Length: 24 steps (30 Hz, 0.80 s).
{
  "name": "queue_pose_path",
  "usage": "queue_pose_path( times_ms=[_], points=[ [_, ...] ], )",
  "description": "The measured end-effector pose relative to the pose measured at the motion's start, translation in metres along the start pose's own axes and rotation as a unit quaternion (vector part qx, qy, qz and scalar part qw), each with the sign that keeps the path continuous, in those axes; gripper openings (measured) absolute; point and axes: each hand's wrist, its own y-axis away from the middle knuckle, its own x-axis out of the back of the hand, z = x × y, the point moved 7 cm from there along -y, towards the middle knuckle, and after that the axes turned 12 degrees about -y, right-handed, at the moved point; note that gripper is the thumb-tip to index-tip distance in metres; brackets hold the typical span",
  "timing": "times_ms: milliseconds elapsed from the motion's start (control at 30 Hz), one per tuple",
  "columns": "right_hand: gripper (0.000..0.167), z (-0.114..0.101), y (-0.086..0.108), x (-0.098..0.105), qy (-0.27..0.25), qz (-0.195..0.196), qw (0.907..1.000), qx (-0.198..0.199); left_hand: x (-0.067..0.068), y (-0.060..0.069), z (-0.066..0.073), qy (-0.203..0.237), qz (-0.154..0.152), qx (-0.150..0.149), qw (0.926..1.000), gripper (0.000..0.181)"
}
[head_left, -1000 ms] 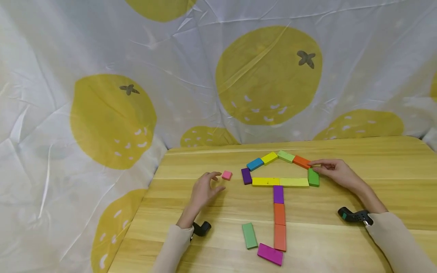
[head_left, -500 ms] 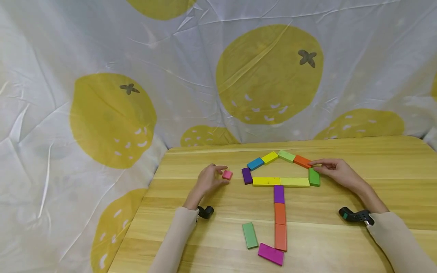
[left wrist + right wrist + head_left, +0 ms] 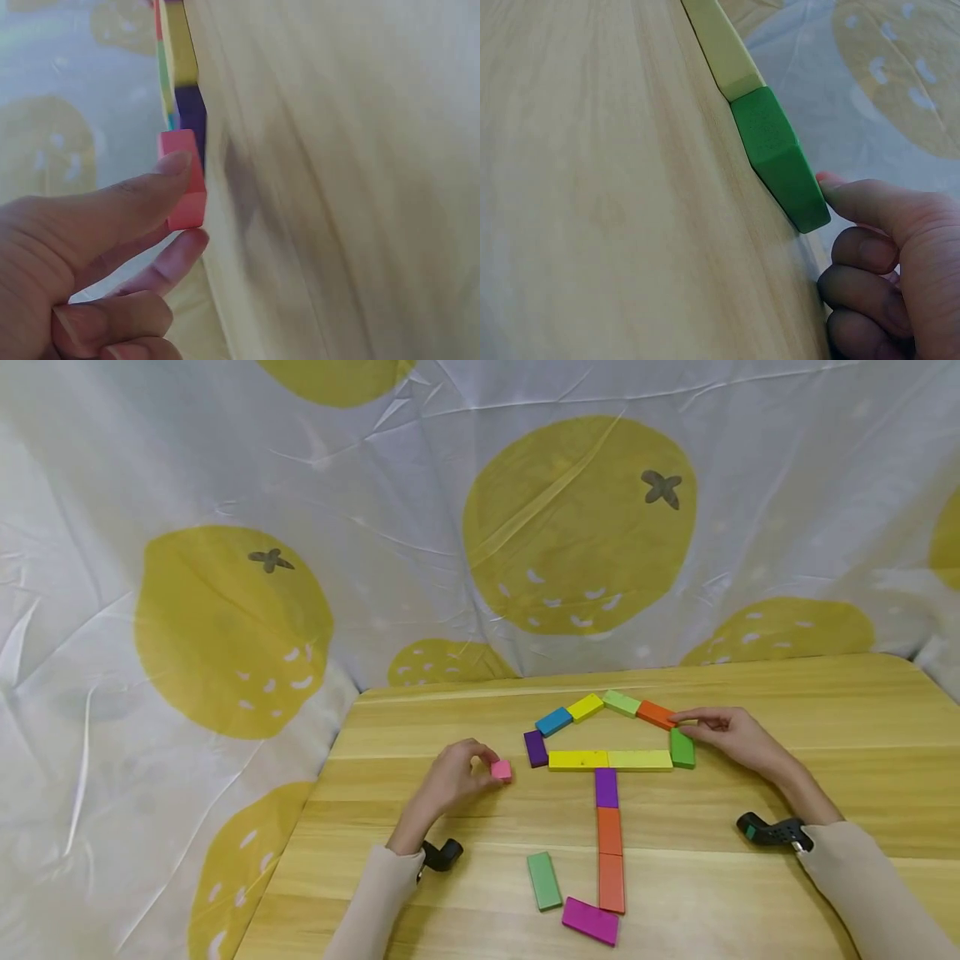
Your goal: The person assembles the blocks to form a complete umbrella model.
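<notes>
My left hand [image 3: 455,779] pinches a small pink block [image 3: 501,771] between thumb and fingers, left of the dark purple block [image 3: 536,749]. In the left wrist view the pink block [image 3: 185,206] appears raised off the table. At the right end of the arch my right hand [image 3: 738,739] reaches in, a fingertip at the end of the orange block [image 3: 655,714]. Its thumb is near the green block [image 3: 682,749]; in the right wrist view that green block [image 3: 776,154] stands between the camera and the thumb tip, and the other fingers are bent.
Blue [image 3: 554,721], yellow [image 3: 586,707] and light green [image 3: 622,702] blocks continue the arch above a yellow bar [image 3: 578,761]. A stem of purple [image 3: 607,787] and red-orange blocks [image 3: 611,883] runs down. Magenta [image 3: 591,921] and pale green [image 3: 544,881] blocks lie near its foot.
My left hand has closed its fingers round the pink block and drawn it slightly toward me. The right hand keeps its place beside the orange and green blocks.
</notes>
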Motion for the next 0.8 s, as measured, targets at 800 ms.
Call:
queue_pose_path(
  times_ms=[800],
  points=[
    [0.036,0.0,0.001,0.0,0.005,-0.003,0.9999,-0.011,-0.024,0.05,0.043,0.011,-0.051,-0.061,0.9968,0.026]
  ],
)
